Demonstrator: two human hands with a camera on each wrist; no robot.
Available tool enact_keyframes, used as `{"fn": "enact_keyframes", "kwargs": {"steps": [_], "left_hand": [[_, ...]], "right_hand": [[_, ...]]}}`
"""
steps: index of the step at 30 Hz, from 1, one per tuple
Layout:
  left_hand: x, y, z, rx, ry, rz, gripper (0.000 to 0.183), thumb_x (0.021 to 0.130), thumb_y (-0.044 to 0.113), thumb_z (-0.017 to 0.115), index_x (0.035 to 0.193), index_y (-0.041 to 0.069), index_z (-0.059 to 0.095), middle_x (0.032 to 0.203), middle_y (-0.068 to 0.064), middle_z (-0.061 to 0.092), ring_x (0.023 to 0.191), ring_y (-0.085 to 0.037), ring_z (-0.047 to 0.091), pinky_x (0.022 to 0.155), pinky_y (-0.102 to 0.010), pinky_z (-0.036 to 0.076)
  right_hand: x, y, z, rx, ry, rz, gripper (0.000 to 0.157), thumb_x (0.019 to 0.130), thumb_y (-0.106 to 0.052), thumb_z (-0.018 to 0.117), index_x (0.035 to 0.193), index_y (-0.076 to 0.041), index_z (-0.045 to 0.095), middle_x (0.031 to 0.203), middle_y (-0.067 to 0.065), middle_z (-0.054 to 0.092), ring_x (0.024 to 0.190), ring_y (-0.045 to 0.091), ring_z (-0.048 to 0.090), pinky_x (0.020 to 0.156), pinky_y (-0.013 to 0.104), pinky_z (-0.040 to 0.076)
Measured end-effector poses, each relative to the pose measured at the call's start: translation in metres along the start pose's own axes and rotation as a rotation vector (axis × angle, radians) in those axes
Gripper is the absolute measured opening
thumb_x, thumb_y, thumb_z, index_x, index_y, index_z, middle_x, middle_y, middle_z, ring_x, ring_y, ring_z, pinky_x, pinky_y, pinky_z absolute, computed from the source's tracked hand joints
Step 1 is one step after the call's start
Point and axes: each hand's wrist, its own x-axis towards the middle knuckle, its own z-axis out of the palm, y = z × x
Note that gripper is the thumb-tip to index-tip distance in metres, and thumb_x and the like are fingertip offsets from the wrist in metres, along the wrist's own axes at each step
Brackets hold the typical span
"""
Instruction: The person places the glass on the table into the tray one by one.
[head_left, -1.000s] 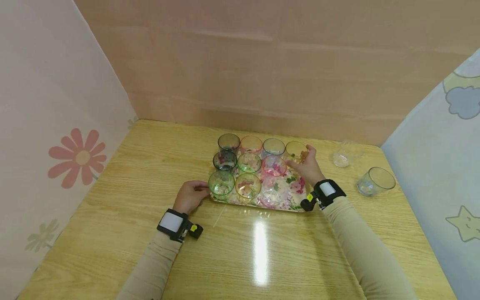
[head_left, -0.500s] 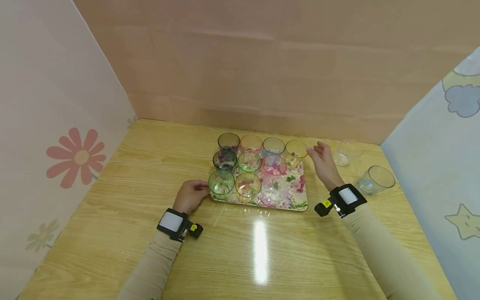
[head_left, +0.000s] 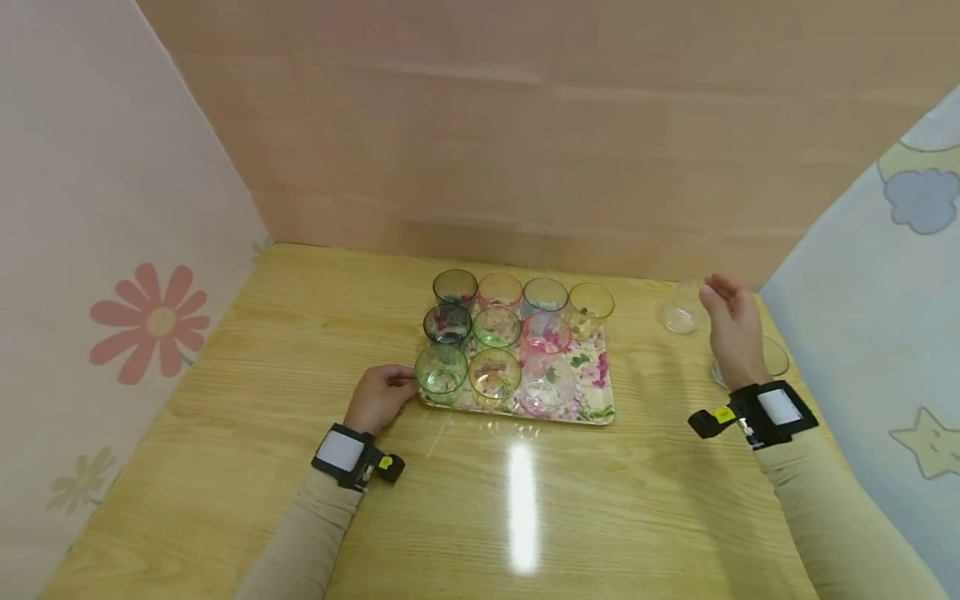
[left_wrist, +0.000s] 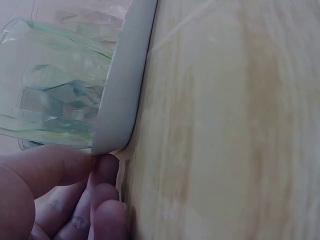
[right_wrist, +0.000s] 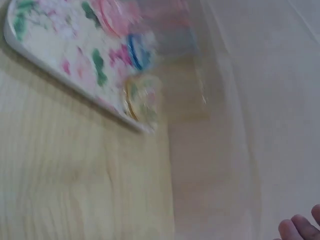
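Note:
My left hand [head_left: 378, 398] pinches the near left corner of a floral tray [head_left: 596, 375]. In the left wrist view the thumb lies at the tray's rim [left_wrist: 117, 95], with curled fingers below it. Coloured drinking glasses stand in rows on the tray, a green glass [head_left: 441, 372] nearest that hand and a yellow glass [head_left: 591, 310] at the back right. My right hand [head_left: 737, 333] holds nothing; its fingers are extended, over the table between a clear glass [head_left: 680, 317] and a tinted glass [head_left: 777, 358] that it partly hides.
The wooden table [head_left: 450, 517] ends at a peach backdrop [head_left: 480, 150] close behind the back row of glasses. Printed panels stand at both sides, the right panel [head_left: 885, 333] close to the tinted glass. The tray's front right part bears no glass.
My right hand has let go of the yellow glass at the tray's back right and moved right, towards the two loose glasses. My left hand has stayed at the tray corner.

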Motion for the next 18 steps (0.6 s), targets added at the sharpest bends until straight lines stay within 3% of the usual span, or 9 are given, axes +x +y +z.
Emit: {"fn": "enact_keyframes", "kwargs": {"steps": [2,5,9,13,16,18], "left_hand": [[0.000,-0.001,0.000,0.016,0.012,0.011,0.022,0.093,0.008,0.071,0.113,-0.003,0.075,0.103,-0.016,0.074,0.084,-0.023,0.068,0.070,-0.031,0.051],[0.000,-0.002,0.000,0.020,0.015,0.018,0.022,0.093,0.009,0.071,0.112,-0.003,0.075,0.102,-0.016,0.075,0.090,-0.027,0.069,0.074,-0.034,0.052],[-0.001,-0.001,0.000,-0.002,0.006,0.016,0.022,0.093,0.009,0.071,0.111,-0.002,0.076,0.100,-0.015,0.075,0.081,-0.023,0.068,0.071,-0.033,0.052],[-0.002,0.000,0.000,-0.028,0.012,0.030,0.020,0.093,0.007,0.070,0.109,-0.004,0.076,0.095,-0.015,0.075,0.066,-0.016,0.064,0.060,-0.029,0.051],[-0.002,0.001,0.000,-0.039,0.008,0.032,0.021,0.093,0.006,0.069,0.110,-0.005,0.075,0.096,-0.016,0.074,0.063,-0.014,0.062,0.057,-0.027,0.051],[-0.001,0.000,0.000,-0.039,0.002,0.021,0.021,0.094,0.006,0.069,0.111,-0.005,0.074,0.099,-0.017,0.074,0.064,-0.015,0.063,0.057,-0.027,0.051]], "right_hand": [[0.005,-0.001,-0.012,0.054,0.096,0.013,0.040,0.106,-0.018,0.056,0.142,-0.007,0.043,0.129,-0.007,0.046,0.131,0.012,0.042,0.112,0.017,0.030],[0.012,-0.001,-0.033,0.133,0.241,0.026,0.026,0.103,-0.011,0.058,0.128,-0.013,0.049,0.122,-0.006,0.049,0.121,0.008,0.046,0.108,0.016,0.033],[0.015,0.008,-0.065,0.127,0.347,0.056,0.025,0.104,-0.012,0.057,0.127,-0.017,0.049,0.121,-0.007,0.049,0.121,0.006,0.046,0.108,0.014,0.031],[0.011,0.025,-0.096,0.107,0.310,0.128,0.047,0.106,-0.022,0.052,0.149,-0.016,0.036,0.146,-0.006,0.041,0.141,0.010,0.032,0.116,0.013,0.017],[0.004,0.041,-0.112,0.149,0.221,0.150,0.070,0.106,-0.030,0.053,0.161,-0.014,0.012,0.166,0.001,0.017,0.151,0.008,0.014,0.119,0.016,0.005],[0.001,0.052,-0.117,0.196,0.167,0.157,0.079,0.107,-0.033,0.052,0.163,-0.015,-0.001,0.171,0.000,0.001,0.152,0.006,0.007,0.119,0.018,0.001]]}}
